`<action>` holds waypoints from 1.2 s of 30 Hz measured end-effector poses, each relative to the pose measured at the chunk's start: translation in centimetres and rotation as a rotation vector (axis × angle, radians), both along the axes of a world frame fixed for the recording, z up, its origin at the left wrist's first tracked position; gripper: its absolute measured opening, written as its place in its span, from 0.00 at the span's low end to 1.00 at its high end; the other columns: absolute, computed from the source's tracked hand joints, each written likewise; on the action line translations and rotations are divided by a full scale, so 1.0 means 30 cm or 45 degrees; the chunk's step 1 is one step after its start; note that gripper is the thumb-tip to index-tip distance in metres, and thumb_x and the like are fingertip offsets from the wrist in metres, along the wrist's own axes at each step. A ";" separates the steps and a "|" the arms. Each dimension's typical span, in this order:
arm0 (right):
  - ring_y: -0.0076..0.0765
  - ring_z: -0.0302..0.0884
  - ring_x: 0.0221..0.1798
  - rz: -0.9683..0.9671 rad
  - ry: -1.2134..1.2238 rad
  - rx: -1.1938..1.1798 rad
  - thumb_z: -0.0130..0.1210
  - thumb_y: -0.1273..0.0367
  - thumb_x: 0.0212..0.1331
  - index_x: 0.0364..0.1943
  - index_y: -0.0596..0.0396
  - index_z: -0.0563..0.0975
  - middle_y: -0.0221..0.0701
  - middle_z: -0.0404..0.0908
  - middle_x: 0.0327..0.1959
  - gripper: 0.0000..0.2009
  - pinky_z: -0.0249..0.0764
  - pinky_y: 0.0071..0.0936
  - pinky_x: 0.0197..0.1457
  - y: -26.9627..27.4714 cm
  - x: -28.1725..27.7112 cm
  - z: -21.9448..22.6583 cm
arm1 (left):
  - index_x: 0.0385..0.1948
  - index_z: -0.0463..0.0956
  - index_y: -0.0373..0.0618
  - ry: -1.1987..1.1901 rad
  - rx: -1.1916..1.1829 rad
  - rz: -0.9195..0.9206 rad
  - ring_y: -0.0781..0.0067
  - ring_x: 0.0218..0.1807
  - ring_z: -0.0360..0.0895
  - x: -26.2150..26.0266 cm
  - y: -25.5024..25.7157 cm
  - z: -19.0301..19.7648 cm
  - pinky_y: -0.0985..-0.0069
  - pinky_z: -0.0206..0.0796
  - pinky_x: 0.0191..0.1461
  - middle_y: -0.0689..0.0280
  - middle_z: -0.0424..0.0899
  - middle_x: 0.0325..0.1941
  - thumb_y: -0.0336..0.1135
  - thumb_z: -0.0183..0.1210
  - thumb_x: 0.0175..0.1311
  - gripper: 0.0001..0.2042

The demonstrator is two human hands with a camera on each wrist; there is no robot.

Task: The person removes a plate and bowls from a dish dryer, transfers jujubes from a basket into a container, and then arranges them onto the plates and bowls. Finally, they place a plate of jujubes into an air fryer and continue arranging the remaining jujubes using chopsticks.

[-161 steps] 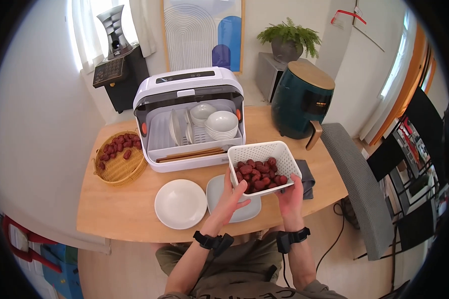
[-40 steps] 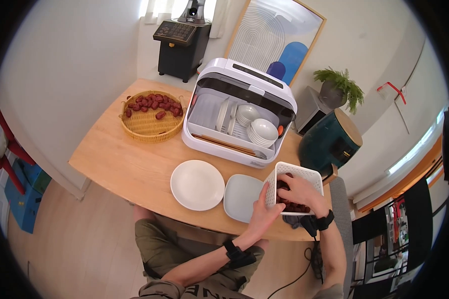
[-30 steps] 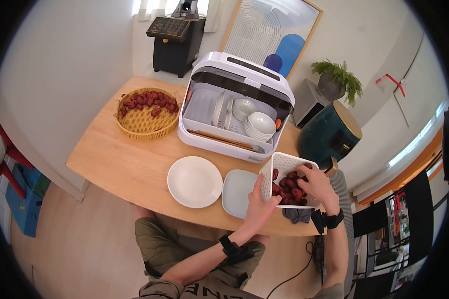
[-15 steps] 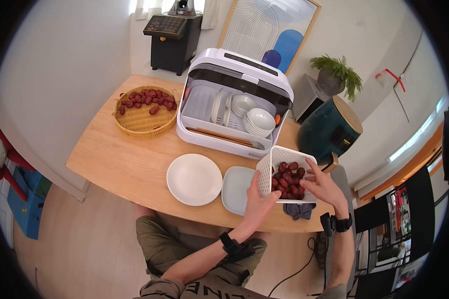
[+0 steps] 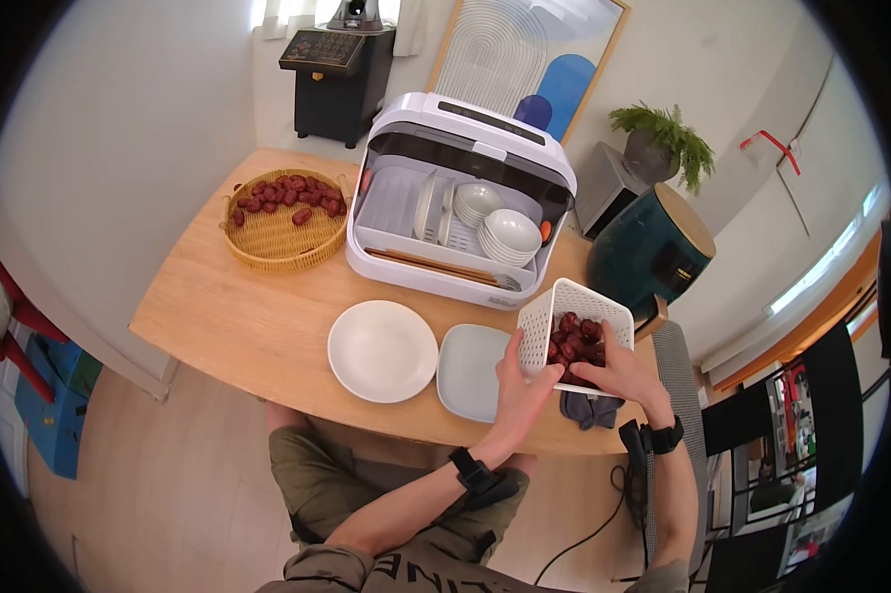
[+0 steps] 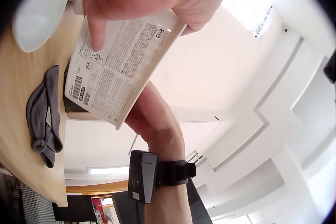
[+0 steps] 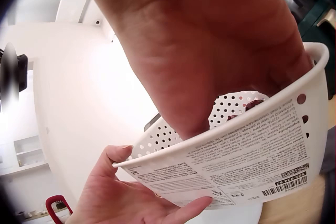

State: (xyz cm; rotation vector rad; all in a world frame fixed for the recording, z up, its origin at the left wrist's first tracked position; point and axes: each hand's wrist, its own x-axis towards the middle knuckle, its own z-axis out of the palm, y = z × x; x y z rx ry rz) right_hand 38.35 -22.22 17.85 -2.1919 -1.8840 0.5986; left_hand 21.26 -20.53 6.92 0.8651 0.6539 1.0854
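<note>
Fingers of the left hand (image 5: pixel 523 393) are curled round the near left corner of a white perforated basket (image 5: pixel 536 331); in the right wrist view the thumb is hooked at the rim, and one finger is laid along the printed label (image 7: pixel 257 166) on the wall. Fingers of the right hand (image 5: pixel 631 378) are lowered inside the basket, among dark red dates (image 5: pixel 570 341); their tips are hidden, so whether a date is pinched cannot be told. The basket is held above the tabletop (image 5: pixel 238 321), near its right end, over a crumpled dark grey cloth (image 5: pixel 596 413). Just left of the basket, a pale square plate (image 5: pixel 468 374) is seen, with a round white plate (image 5: pixel 382 351) beside it. Behind these is placed a white dish cabinet (image 5: pixel 416 280), in which bowls (image 5: pixel 513 234), upright plates (image 5: pixel 426 208) and chopsticks (image 5: pixel 436 265) are kept. More dates are gathered toward the far side of a wicker tray (image 5: pixel 289 262) at the left. A dark green appliance (image 5: pixel 643 247) is set beyond the basket. A black strap (image 5: pixel 473 471) is worn on each wrist.
</note>
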 end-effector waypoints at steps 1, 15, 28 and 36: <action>0.58 0.71 0.62 -0.062 0.039 -0.046 0.63 0.52 0.53 0.67 0.73 0.50 0.58 0.71 0.59 0.48 0.68 0.38 0.64 0.007 0.008 -0.009 | 0.72 0.42 0.46 0.001 0.000 -0.002 0.61 0.63 0.66 -0.001 -0.002 -0.001 0.64 0.71 0.59 0.53 0.54 0.66 0.40 0.59 0.59 0.42; 0.61 0.78 0.51 -0.019 -0.370 -0.361 0.57 0.41 0.50 0.57 0.66 0.66 0.60 0.77 0.47 0.42 0.73 0.46 0.54 0.009 -0.077 0.046 | 0.70 0.48 0.38 -0.148 -0.165 -0.029 0.54 0.61 0.65 -0.008 -0.004 0.007 0.66 0.70 0.59 0.46 0.53 0.65 0.42 0.61 0.56 0.41; 0.41 0.74 0.58 -0.250 0.714 -0.075 0.61 0.59 0.56 0.67 0.66 0.57 0.46 0.73 0.57 0.39 0.69 0.30 0.61 -0.032 0.000 -0.132 | 0.69 0.48 0.37 0.115 0.048 0.107 0.50 0.67 0.55 -0.002 -0.004 -0.020 0.63 0.49 0.71 0.45 0.55 0.65 0.45 0.62 0.56 0.42; 0.34 0.75 0.51 0.000 0.282 0.214 0.60 0.68 0.56 0.61 0.61 0.67 0.42 0.75 0.52 0.28 0.72 0.28 0.56 0.020 0.036 -0.169 | 0.71 0.46 0.43 0.027 -0.151 -0.107 0.59 0.64 0.64 -0.001 -0.014 0.009 0.70 0.73 0.56 0.51 0.51 0.66 0.46 0.61 0.60 0.42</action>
